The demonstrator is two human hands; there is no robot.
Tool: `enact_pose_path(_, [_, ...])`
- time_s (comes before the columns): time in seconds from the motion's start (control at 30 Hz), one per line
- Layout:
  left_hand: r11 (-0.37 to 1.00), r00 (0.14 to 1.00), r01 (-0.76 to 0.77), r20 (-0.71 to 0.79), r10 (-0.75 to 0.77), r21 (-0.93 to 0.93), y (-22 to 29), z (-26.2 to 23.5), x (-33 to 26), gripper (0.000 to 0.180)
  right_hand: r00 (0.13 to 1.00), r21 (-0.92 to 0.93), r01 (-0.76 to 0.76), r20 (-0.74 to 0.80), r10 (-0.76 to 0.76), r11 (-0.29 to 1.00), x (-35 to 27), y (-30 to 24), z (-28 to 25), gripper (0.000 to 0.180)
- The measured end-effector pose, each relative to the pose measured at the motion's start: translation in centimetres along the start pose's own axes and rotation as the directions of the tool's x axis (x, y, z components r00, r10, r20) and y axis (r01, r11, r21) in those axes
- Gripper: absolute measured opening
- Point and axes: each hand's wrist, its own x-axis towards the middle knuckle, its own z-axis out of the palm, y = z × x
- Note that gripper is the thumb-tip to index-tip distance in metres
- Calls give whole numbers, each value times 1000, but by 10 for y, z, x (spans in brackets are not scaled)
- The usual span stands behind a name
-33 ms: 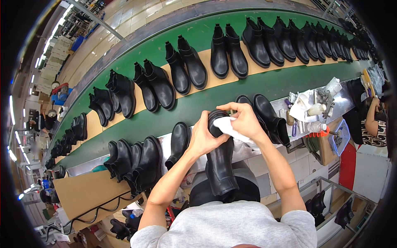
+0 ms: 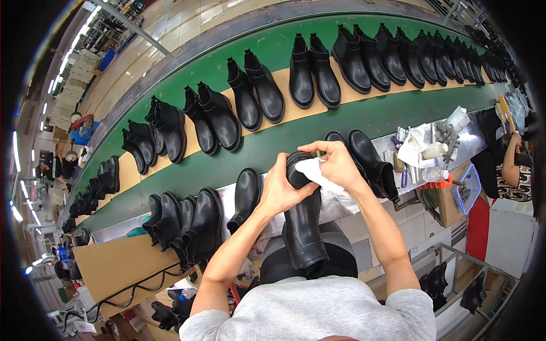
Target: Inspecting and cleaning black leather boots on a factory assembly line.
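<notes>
A black ankle boot (image 2: pixel 302 230) is held in front of my body, toe pointing away and shaft toward me. My left hand (image 2: pixel 280 184) wraps round the left side of its toe, thumb across the upper. In my right hand (image 2: pixel 336 165) is a white cloth (image 2: pixel 318 175), pinched and pressed near the boot's toe; its loose end hangs below the fingers. Left of my hands stands a single black boot (image 2: pixel 246 199). A pair of black boots (image 2: pixel 368 156) rests just right of my right hand.
A green conveyor (image 2: pixel 273 139) runs across, carrying boot pairs on tan cardboard (image 2: pixel 293 111). More boots (image 2: pixel 202 219) stand at left. On the metal ledge at right lie white cloths (image 2: pixel 417 149) and a clear bottle (image 2: pixel 435 174), beside a blue basket (image 2: pixel 467 190). Another person's arm (image 2: pixel 512 162) shows far right.
The white cloth has shifted in my right hand, and more of it now hangs below the fingers. My left hand and the boot have barely moved.
</notes>
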Motion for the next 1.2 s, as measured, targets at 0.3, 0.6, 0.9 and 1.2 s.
enact_pose_path(0.3, [997, 1000, -11, 26, 9, 70, -6, 4, -2, 59, 1000, -93, -22, 5, 23, 995, -7, -5, 0, 39])
enact_pose_path(0.6, [999, 998, 21, 53, -23, 43, -8, 5, 5, 62, 992, -153, 125, 18, -124, 980, -9, 8, -5, 41])
enact_pose_path(0.9, [1000, 999, 3, 41, -2, -16, -14, 8, 8, 61, 990, 307, 34, 120, -74, 951, 6, 30, -25, 44])
enact_pose_path(1.2, [993, 998, 63, 7, -64, 101, 0, 12, 7, 63, 993, -100, 9, -115, -20, 995, 10, 19, -8, 31])
